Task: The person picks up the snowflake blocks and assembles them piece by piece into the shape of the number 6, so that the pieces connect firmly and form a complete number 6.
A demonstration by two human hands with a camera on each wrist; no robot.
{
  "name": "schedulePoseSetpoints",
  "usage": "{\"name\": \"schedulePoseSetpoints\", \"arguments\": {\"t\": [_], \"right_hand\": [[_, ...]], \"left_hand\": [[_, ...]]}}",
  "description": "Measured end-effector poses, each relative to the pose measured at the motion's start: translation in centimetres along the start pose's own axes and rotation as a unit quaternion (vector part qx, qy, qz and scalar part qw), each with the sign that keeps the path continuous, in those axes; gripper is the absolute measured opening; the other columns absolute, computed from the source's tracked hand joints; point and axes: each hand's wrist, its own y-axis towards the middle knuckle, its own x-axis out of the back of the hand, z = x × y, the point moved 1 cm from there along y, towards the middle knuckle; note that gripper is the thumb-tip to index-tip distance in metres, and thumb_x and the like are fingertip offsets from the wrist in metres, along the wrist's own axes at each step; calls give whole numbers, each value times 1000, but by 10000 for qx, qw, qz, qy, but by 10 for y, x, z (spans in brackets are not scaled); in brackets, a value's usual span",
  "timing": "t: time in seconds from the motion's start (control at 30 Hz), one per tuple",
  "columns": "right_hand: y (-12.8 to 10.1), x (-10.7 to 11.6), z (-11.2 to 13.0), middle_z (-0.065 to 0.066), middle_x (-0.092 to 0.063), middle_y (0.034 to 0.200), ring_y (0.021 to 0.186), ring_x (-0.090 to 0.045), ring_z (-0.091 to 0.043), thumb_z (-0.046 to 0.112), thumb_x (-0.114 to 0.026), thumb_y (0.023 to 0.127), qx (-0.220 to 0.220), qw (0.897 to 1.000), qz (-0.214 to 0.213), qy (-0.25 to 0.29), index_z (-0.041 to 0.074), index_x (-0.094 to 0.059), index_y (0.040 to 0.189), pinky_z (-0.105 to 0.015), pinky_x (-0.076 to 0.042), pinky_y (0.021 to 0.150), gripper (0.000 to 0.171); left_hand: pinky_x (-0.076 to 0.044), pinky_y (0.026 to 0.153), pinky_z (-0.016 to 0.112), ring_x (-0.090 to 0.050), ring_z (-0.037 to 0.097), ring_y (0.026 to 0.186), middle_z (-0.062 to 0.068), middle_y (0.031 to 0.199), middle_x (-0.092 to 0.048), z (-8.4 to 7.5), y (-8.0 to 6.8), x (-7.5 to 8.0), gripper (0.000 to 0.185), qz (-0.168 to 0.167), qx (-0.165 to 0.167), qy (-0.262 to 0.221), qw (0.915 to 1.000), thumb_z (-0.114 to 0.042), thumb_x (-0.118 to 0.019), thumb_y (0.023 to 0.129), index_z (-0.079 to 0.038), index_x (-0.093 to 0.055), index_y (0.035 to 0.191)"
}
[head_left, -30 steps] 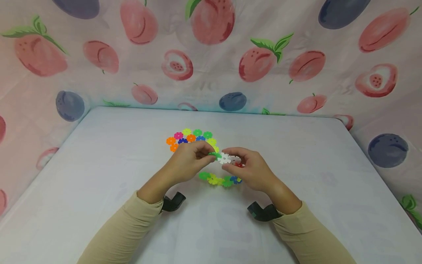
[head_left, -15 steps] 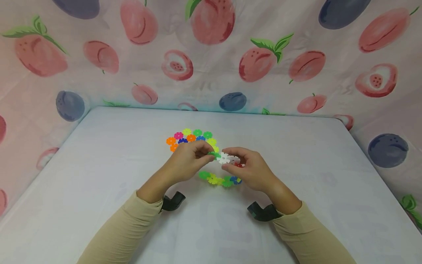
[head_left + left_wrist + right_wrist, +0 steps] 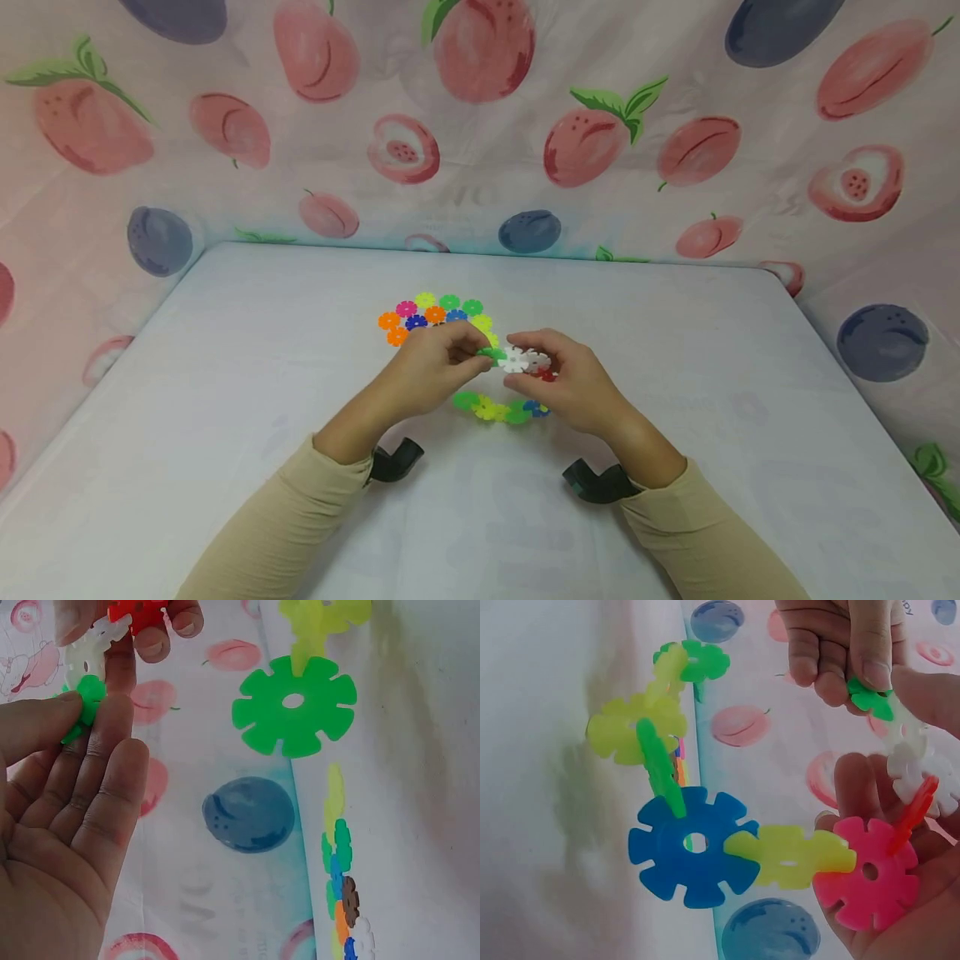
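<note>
My left hand (image 3: 431, 367) pinches a green snowflake disc (image 3: 870, 699) between thumb and fingers. The disc meets a white snowflake disc (image 3: 514, 360) between the two hands. My right hand (image 3: 566, 379) grips a chain of slotted plastic snowflake discs. In the right wrist view, a second white disc (image 3: 919, 774), a red disc (image 3: 915, 814) and a pink disc (image 3: 866, 874) lie within its fingers. From the pink one the chain runs on through a yellow disc (image 3: 787, 859) and a blue disc (image 3: 694, 851). At the far end hangs a green end disc (image 3: 292, 707).
Beyond the left hand, several colourful snowflake discs, including an orange disc (image 3: 388, 320) and a magenta disc (image 3: 406, 308), lie on the white table (image 3: 675, 350). The left hand hides part of this group. A fruit-print cloth (image 3: 480, 167) rises behind the table.
Both hands stay nearly in place. The left hand has shifted slightly to the right, and the white discs have tilted a little between the hands.
</note>
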Motion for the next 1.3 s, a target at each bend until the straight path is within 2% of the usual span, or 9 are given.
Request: {"name": "schedulePoseSetpoints", "arguments": {"t": [0.1,0.2,0.33,0.5,0.63,0.73,0.93,1.1,1.3], "right_hand": [[0,0,0,-10,-64,120,93,-58,-20,7,-75,89,176,9998,-79,-70,1,-66,123,-28,-53,74,37],[0,0,0,-9,-65,118,90,-59,-20,5,-75,89,242,9996,-132,-30,1,-67,120,-27,-54,72,32],[0,0,0,-9,-65,116,84,-57,-20,6,-75,89,144,9997,-172,-40,2,-67,119,-27,-53,69,31],[-1,0,-1,-8,-65,115,81,-55,-21,6,-75,89,-41,9998,-181,-90,3,-66,120,-27,-50,65,33],[-2,1,-1,-9,-64,115,78,-54,-22,6,-73,90,-140,9997,-195,-40,3,-65,122,-26,-50,63,34],[-2,2,-2,-10,-63,114,78,-54,-22,6,-71,90,-135,9996,-235,-31,2,-64,123,-27,-50,62,34],[-2,2,-3,-8,-62,107,73,-52,-22,5,-68,92,-130,9995,-278,-12,3,-63,124,-28,-48,61,33],[-1,2,-3,-8,-59,98,72,-50,-22,7,-67,93,-202,9994,-254,75,4,-63,124,-28,-46,60,32],[-1,2,-3,-8,-60,103,73,-49,-23,7,-67,93,-256,9994,-243,-12,4,-63,125,-28,-45,60,33]], "left_hand": [[-56,84,31,-68,14,87,0,93,-71,0,0,-1,14,-8,8,5,10000,-8,-72,93,-3,-69,105],[-56,86,33,-68,14,90,-1,96,-71,3,2,2,16,-1,68,101,9999,-11,-72,93,-5,-70,108],[-54,90,35,-67,15,98,-1,103,-71,13,5,16,22,-111,275,293,9991,-17,-72,94,-6,-70,113],[-50,97,44,-62,27,114,8,121,-67,42,8,42,33,-287,992,879,9908,-21,-69,97,-6,-66,125],[-39,107,54,-47,36,132,14,140,-56,66,8,54,44,-45,1697,1406,9754,-23,-64,99,-8,-57,139],[-36,109,56,-45,38,134,17,143,-53,77,8,56,44,203,1966,1557,9678,-21,-62,99,-9,-56,141],[-34,110,56,-43,39,134,17,143,-53,86,9,51,39,483,2033,1769,9618,-16,-62,99,-9,-61,137],[-36,110,54,-48,37,130,16,135,-60,87,8,47,37,719,1767,1911,9629,-12,-63,96,-8,-64,133],[-38,108,51,-54,33,123,12,128,-64,84,7,44,31,1002,1657,2063,9591,-12,-66,96,-9,-68,127]]}}
